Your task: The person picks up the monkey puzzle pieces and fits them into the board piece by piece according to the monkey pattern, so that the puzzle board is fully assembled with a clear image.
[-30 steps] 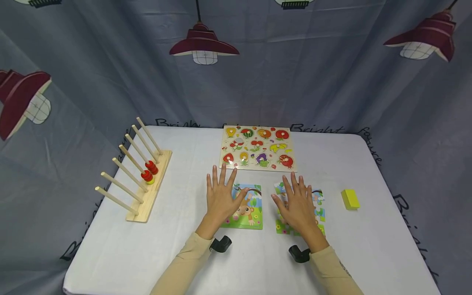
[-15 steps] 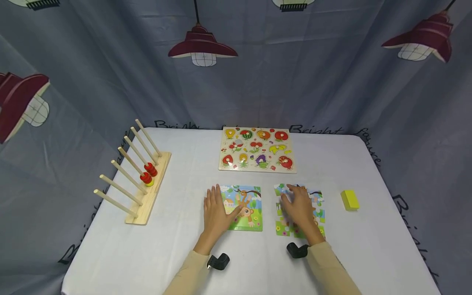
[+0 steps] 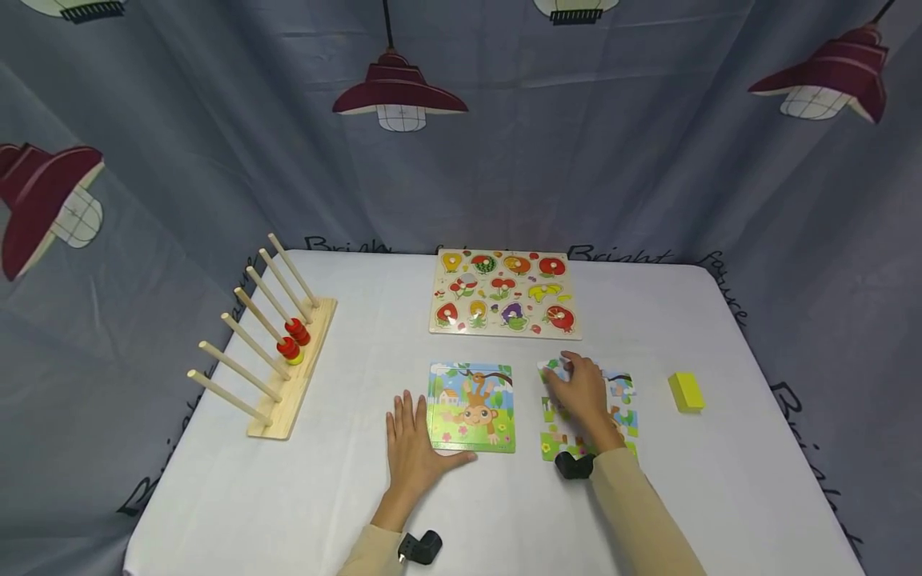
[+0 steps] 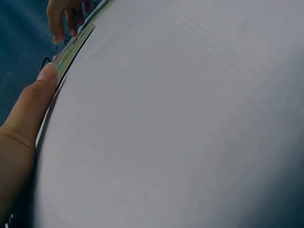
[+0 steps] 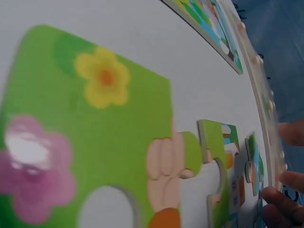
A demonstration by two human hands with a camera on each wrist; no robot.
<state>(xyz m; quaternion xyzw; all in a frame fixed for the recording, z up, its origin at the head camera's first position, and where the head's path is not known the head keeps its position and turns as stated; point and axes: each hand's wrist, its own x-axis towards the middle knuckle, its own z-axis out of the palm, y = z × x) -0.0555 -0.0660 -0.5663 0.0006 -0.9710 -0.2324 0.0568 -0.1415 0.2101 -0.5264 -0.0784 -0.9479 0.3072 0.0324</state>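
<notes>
My left hand [image 3: 413,460] lies with fingers spread beside the left edge of a square monkey picture board [image 3: 497,424], its thumb stretched out below the board's lower left corner. In the left wrist view that thumb [image 4: 28,109] overlaps the board's edge [image 4: 73,54]. My right hand [image 3: 582,396] hovers over loose jigsaw pieces [image 3: 625,420], fingers loosely bent, thumb and index finger apart above the upper left piece. The right wrist view has a green piece with flowers [image 5: 95,137] close up, other pieces [image 5: 216,142] farther off, and my fingertips [image 5: 282,202] at the right edge.
A wooden fruit puzzle board [image 3: 504,328] lies at the back of the white table [image 3: 742,496]. On the left stands a wooden peg rack [image 3: 310,360] with red rings [image 3: 288,347] and one yellow ring. A yellow block [image 3: 687,392] sits to the right of the jigsaw pieces.
My left hand has drawn back off the monkey board to its lower left, uncovering the picture. My right hand's straight fingers have bent down over the upper left jigsaw pieces.
</notes>
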